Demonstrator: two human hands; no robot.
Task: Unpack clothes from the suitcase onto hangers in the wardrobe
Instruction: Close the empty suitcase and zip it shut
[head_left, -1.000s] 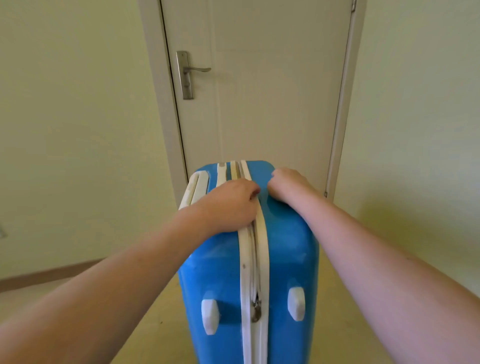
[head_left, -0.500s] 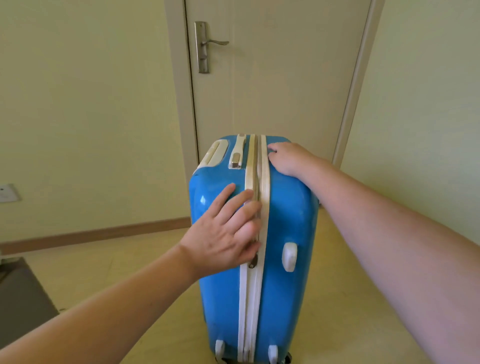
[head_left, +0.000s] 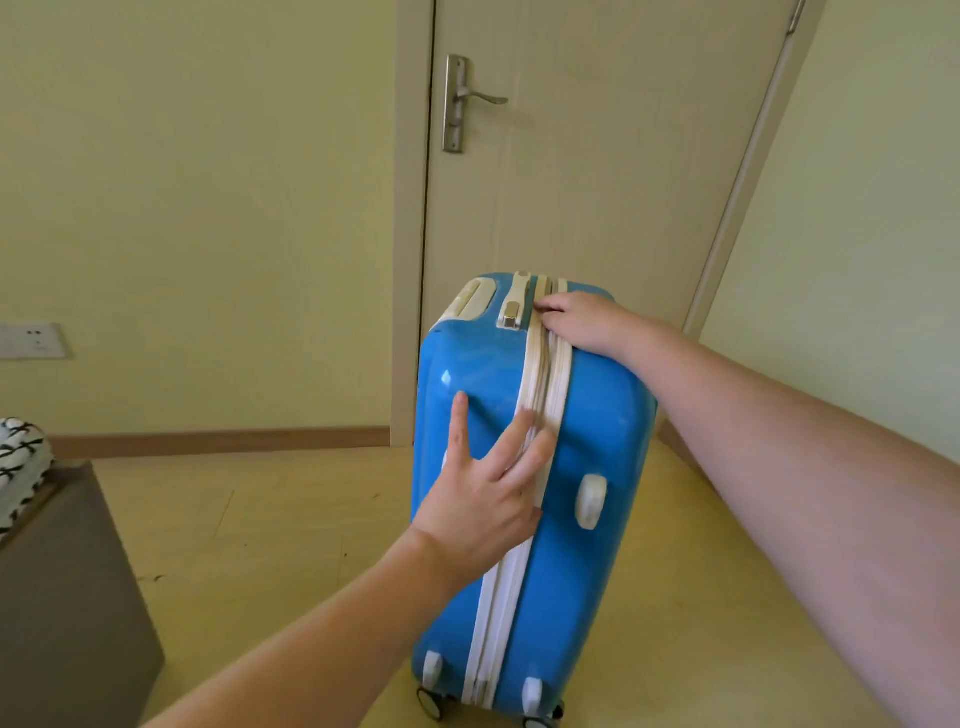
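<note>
A blue hard-shell suitcase (head_left: 597, 415) with a white zipper band stands upright on its wheels in front of a door, leaning slightly. Its zipper is closed. My left hand (head_left: 483, 488) lies flat on the suitcase's side with fingers spread and straight, the fingertips over the zipper band. My right hand (head_left: 576, 319) rests on the top end of the suitcase, its fingers curled over the zipper band beside the white handle (head_left: 514, 306). No clothes, hangers or wardrobe are in view.
A closed cream door (head_left: 571, 156) with a metal lever handle (head_left: 462, 101) stands right behind the suitcase. A dark brown bed base (head_left: 62, 571) with patterned bedding (head_left: 18, 462) sits at the left. A wall socket (head_left: 31, 340) is on the left wall. Wooden floor surrounds the suitcase.
My left hand slid from the top of the suitcase down its side and opened flat. The view pulled back, showing the suitcase's wheels and the bed at left. My right hand stayed on top.
</note>
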